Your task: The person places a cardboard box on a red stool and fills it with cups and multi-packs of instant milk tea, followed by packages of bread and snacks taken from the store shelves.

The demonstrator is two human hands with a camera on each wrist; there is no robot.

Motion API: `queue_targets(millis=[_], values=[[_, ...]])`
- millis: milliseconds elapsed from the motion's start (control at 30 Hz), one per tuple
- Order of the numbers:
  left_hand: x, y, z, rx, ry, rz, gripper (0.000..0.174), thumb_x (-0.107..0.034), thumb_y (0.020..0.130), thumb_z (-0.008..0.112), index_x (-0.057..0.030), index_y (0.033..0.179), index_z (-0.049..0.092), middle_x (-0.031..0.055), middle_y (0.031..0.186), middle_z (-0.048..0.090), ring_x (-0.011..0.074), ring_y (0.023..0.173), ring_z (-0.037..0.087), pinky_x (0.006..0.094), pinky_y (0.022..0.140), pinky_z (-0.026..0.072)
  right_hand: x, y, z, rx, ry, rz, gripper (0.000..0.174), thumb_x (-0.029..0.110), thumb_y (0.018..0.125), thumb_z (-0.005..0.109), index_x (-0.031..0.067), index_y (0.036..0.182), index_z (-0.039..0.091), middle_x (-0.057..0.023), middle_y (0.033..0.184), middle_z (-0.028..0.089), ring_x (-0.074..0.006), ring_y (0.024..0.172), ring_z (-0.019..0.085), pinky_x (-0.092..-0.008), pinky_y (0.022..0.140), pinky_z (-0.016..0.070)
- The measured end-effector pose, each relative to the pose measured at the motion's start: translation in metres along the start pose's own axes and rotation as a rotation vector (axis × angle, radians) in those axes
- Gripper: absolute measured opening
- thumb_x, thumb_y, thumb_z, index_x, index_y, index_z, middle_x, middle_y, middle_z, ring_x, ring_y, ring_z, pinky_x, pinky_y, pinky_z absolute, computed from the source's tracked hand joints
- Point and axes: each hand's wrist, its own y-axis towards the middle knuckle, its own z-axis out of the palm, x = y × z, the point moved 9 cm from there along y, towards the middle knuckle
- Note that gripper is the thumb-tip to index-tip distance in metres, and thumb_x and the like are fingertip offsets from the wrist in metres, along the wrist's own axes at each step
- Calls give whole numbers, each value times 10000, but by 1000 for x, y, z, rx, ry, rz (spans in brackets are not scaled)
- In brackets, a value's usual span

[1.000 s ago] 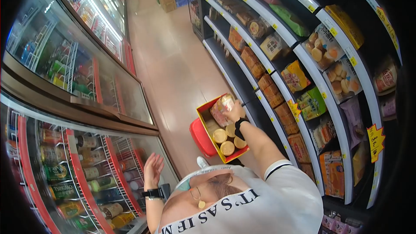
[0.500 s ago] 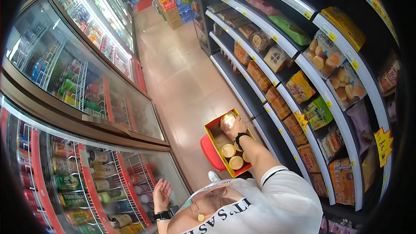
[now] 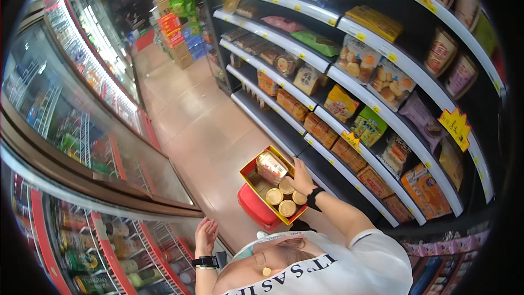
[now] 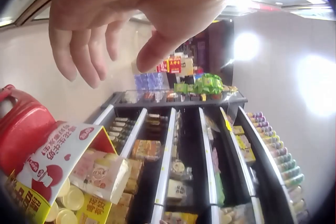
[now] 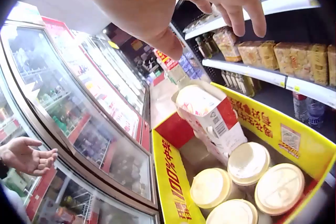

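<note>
A yellow and red carton point(image 3: 243, 176) stands on a red container point(image 3: 250, 211) beside the lower shelves. Inside it, at one end, leans a white and pink package point(image 5: 212, 116); several lidded jars point(image 5: 248, 162) fill the other end. The right hand point(image 3: 301, 178) is at the carton's shelf-side edge with its fingers extended; in the right wrist view the hand point(image 5: 184, 3) hovers above the package, holding nothing. The left hand point(image 3: 205, 236), relaxed and empty, hangs near the cooler door, and in the left wrist view its fingers point(image 4: 96, 50) droop loosely.
Glass-door drink coolers point(image 3: 98, 153) line the left side. Shelves point(image 3: 327, 114) of packaged bread and snacks curve along the right. Tiled floor point(image 3: 191, 120) runs between them toward stacked boxes point(image 3: 173, 33) at the far end.
The right hand has let go of the package, which now lies in the carton's end, and has moved toward the shelf side. The head view has turned toward the shelves.
</note>
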Motion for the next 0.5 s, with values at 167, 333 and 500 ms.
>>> queue_targets(millis=[167, 333, 500], values=[[9, 30, 59, 160, 148, -94, 454, -159, 844, 549, -82, 1268, 406, 107, 1160, 543, 221, 1003, 552, 399, 882, 417, -22, -63, -87, -147, 28, 171, 726, 147, 734, 669, -16, 1318, 271, -234, 1289, 364, -380, 1172, 400, -412, 967, 368], [5, 24, 145, 362, 263, -60, 447, -180, 852, 549, -73, 1268, 426, 104, 1167, 548, 202, 979, 576, 370, 839, 457, -41, -110, -176, -420, 114, 239, 707, 98, 738, 642, 21, 1329, 262, -216, 1265, 390, -359, 1109, 472, -403, 893, 430], [-12, -17, 253, 601, 373, 71, 435, -143, 856, 550, -8, 1252, 432, 120, 1151, 562, 189, 987, 579, 299, 817, 473, -45, -135, -265, -713, 159, 224, 687, -1, 733, 608, 33, 1331, 271, -187, 1217, 444, -305, 1086, 502, -362, 860, 439]])
